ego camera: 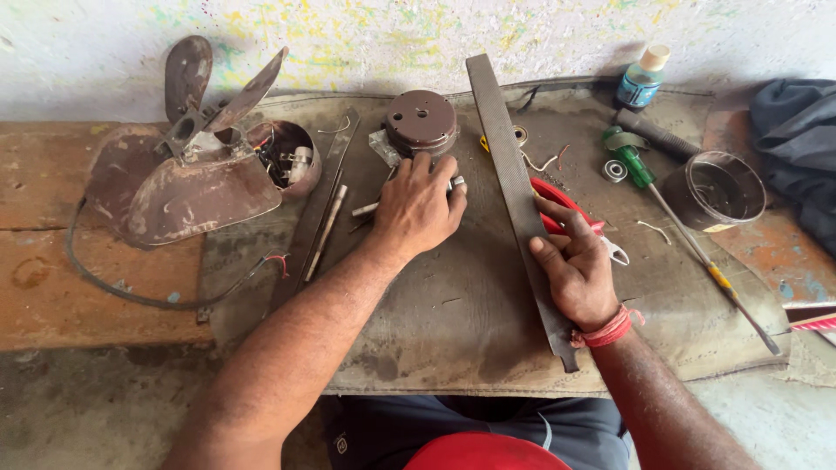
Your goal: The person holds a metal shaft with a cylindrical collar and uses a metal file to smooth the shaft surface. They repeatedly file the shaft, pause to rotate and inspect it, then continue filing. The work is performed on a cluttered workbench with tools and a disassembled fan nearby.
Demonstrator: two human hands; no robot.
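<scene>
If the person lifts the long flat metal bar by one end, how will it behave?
The long flat bar looks like rigid metal, so it probably stays straight. Its length suggests it feels heavy and tips downward at the far end. Being flat, it should not roll. The right hand rests against it.

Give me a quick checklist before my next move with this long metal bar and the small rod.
1. Right hand on the long metal bar: ok, fingers rest along its edge.
2. Left hand on the small rod: ok, covering it.
3. Bar lying flat on the mat: ok.
4. Red-handled pliers clear of the bar: not ok, partly beneath the right hand.
5. Left hand's grip firm: cannot tell.
</scene>
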